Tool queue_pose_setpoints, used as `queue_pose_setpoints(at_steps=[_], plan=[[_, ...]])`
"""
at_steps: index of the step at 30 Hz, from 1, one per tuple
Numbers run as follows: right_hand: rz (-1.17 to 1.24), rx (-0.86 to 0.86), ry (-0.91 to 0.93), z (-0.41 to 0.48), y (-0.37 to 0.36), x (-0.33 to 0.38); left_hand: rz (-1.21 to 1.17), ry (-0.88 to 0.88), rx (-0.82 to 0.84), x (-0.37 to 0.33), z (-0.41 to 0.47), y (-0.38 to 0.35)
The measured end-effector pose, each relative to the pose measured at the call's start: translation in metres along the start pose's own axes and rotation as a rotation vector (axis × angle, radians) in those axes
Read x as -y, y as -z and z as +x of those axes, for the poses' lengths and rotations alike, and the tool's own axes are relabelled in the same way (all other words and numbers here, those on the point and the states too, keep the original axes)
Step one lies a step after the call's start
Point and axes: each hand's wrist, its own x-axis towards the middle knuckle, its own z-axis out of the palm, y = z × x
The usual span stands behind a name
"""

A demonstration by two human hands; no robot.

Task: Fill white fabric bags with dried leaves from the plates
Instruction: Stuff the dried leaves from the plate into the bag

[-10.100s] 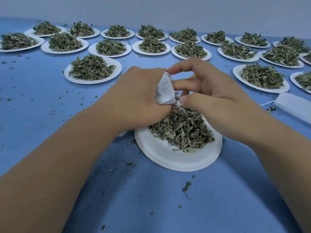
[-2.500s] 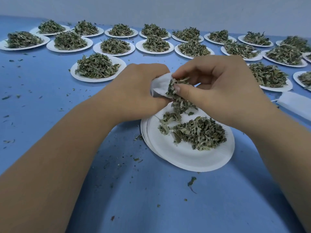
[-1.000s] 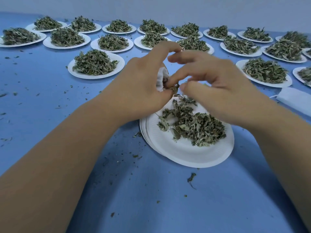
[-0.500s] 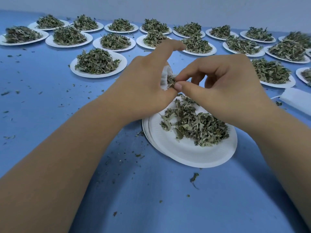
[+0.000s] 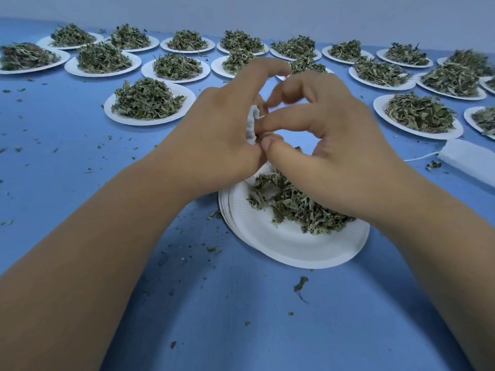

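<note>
My left hand (image 5: 222,135) grips a small white fabric bag (image 5: 252,127) above the far edge of a stack of white paper plates (image 5: 289,245). Only the bag's rim shows between my fingers. My right hand (image 5: 329,145) is at the bag's mouth, with its fingertips pushed against the opening and its thumb touching my left hand. I cannot see any leaves between those fingertips. A loose heap of dried green leaves (image 5: 297,207) lies on the top plate, partly under my right hand.
Several white plates heaped with dried leaves, such as the nearest plate (image 5: 150,104), fill the far part of the blue table (image 5: 80,162). A white fabric bag with a string (image 5: 468,159) lies at the right edge. Leaf crumbs are scattered about.
My right hand's fingers have gone from pinching leaves at the bag's mouth to pushing into the opening. My left hand still holds the bag in the same place.
</note>
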Motion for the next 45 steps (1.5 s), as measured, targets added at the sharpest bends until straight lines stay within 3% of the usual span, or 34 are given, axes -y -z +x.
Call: queue_pose_setpoints(at_steps=[5, 10, 14, 23, 28, 33, 38, 45], plan=[[0.0, 0.292, 0.0, 0.002, -0.001, -0.003, -0.065, 0.014, 0.014, 0.0, -0.002, 0.001], [0.227, 0.267, -0.04, 0.004, 0.0, -0.008, -0.147, -0.007, 0.047, -0.003, -0.002, 0.001], [0.167, 0.306, -0.038, 0.006, -0.002, -0.019, -0.176, -0.035, 0.137, -0.003, -0.001, 0.004], [0.191, 0.024, 0.077, 0.003, -0.006, -0.015, -0.313, -0.065, 0.131, -0.009, -0.002, 0.009], [0.288, -0.186, -0.093, 0.007, -0.004, -0.018, -0.126, 0.04, 0.119, 0.003, -0.002, 0.015], [0.404, -0.276, -0.124, 0.01, -0.001, -0.018, 0.069, 0.218, 0.225, 0.027, 0.002, 0.015], [0.436, -0.298, -0.181, 0.009, 0.003, -0.021, 0.022, 0.243, 0.1, 0.032, 0.004, 0.013], [0.422, -0.141, -0.142, 0.007, 0.0, -0.02, -0.092, 0.256, -0.003, 0.027, 0.005, 0.011]])
